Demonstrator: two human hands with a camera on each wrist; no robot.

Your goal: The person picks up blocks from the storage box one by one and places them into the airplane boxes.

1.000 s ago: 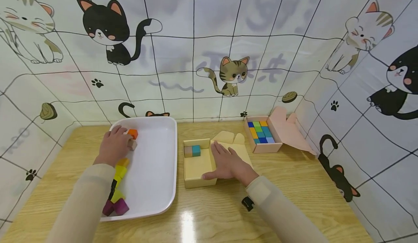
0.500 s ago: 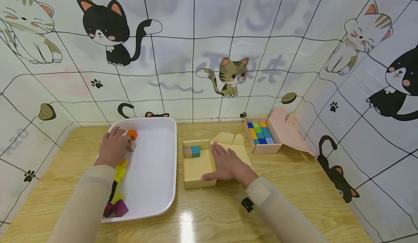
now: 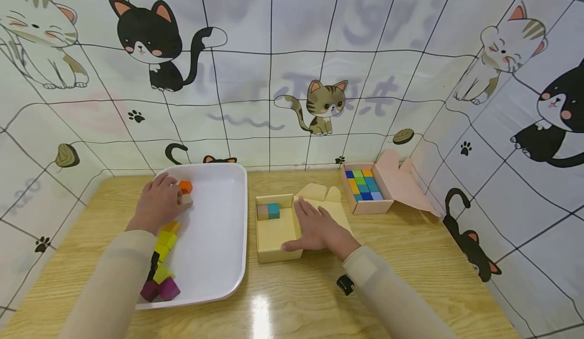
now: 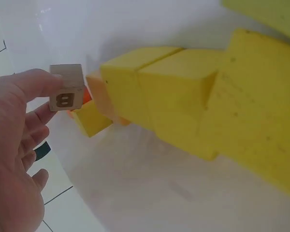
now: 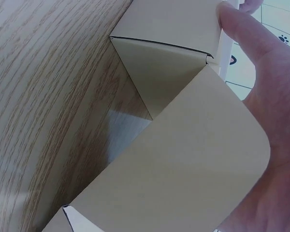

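Over the far left side of the white tray (image 3: pixel 214 227), my left hand (image 3: pixel 157 202) pinches a plain wooden cube (image 4: pixel 66 99) between thumb and fingers; a dark letter B marks one face. An orange block (image 3: pixel 185 186) lies just beyond it. Yellow blocks (image 4: pixel 179 101) fill much of the left wrist view. My right hand (image 3: pixel 319 230) lies with fingers spread across the right side of an open pale yellow box (image 3: pixel 279 254), the thumb at its front rim. Inside that box, a light wooden cube (image 3: pixel 262 212) and a teal cube (image 3: pixel 273 210) sit side by side in the far left corner.
Purple blocks (image 3: pixel 169 289) and a black piece (image 3: pixel 153 264) lie near the tray's front left. A pink box (image 3: pixel 371 207) at the back right holds rows of coloured blocks, its lid folded open to the right. A cat-patterned wall covering (image 3: pixel 246 75) encloses the table.
My left hand has shifted slightly toward me and left, with the wooden cube turning a little in its fingers. My right hand has stayed in place on the yellow box.
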